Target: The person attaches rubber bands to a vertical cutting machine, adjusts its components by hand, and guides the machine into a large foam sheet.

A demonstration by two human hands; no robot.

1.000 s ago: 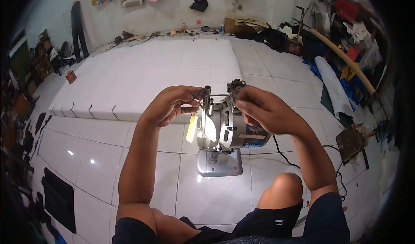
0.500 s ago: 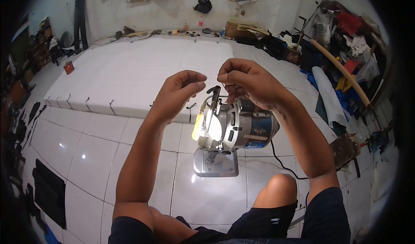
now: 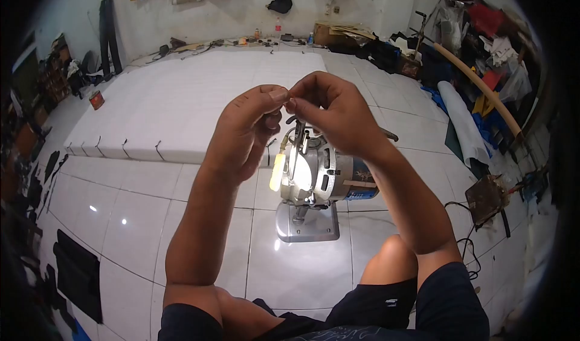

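A person's left hand (image 3: 244,123) and right hand (image 3: 341,114) are meeting at the fingertips, each grip pinching narrowly, its hold too small to tell, near a silver-and-blue motorised machine (image 3: 341,178) standing on the tiled floor (image 3: 290,274).

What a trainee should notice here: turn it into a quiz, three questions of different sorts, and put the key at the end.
1. True or false: the left hand and the right hand have their fingertips close together.
2. What colour is the long piece at the side of the machine? A green; B yellow; C purple.
3. Fill in: the black bag hangs on the ____, beyond the white block.

Key: 1 true; 2 B, yellow; 3 wall.
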